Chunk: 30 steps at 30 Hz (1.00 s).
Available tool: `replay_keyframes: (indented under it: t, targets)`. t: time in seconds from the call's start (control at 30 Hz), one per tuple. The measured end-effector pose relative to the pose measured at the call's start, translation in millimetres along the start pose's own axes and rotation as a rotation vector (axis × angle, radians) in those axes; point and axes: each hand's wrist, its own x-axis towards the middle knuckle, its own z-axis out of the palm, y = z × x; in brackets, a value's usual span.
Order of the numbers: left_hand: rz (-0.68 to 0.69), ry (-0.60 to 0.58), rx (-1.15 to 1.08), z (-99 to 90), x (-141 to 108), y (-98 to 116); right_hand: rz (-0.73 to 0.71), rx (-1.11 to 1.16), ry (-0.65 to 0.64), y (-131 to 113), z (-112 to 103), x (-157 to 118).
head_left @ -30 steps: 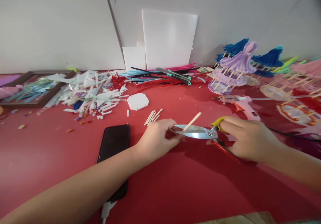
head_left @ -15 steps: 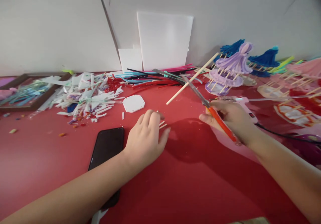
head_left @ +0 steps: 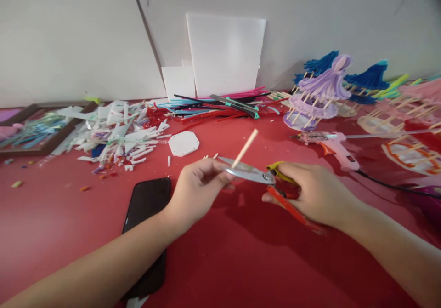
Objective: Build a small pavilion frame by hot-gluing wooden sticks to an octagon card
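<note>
A thin wooden stick (head_left: 246,147) slants upward from the fingertips of my left hand (head_left: 198,191), which pinches its lower end. The grey blades of the scissors (head_left: 253,173) lie on both sides of the stick, close to my left fingertips. My right hand (head_left: 315,193) grips the scissors by their yellow and red handles. Short stick pieces lie on the red table behind my left hand, partly hidden by it. A white eight-sided plate (head_left: 183,143) rests just beyond that hand.
A black phone (head_left: 146,204) lies beside my left forearm. White scraps (head_left: 120,131) are heaped at the left, near a brown frame (head_left: 43,147). Pipe cleaners and a cutter (head_left: 234,105) lie at the back. A glue gun (head_left: 339,149) and small carousel-like models (head_left: 325,85) are at the right.
The long stick that was across the scissors is no longer there; a shorter length now shows from my left fingers. The scissors have moved left and down to my left hand, which has closed.
</note>
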Motion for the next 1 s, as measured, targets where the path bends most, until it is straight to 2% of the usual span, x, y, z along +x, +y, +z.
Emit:
replay_keyframes:
  t: [0.13, 0.5, 0.83, 1.0]
  targets:
    - [0.004, -0.081, -0.057, 3.7, -4.5, 4.1, -0.022, 0.025, -0.076, -10.8, -0.8, -0.7]
    - [0.044, -0.135, 0.002, 2.5, -4.3, 3.5, 0.053, -0.071, -0.151, -17.6, 10.9, -0.4]
    - [0.05, -0.182, -0.053, 1.4, -1.9, -0.8, 0.07, -0.039, -0.157, -13.0, 13.8, -1.2]
    - [0.126, -0.188, 0.003, -0.9, -2.7, 2.8, 0.022, -0.132, -0.057, -11.9, 13.3, -1.1]
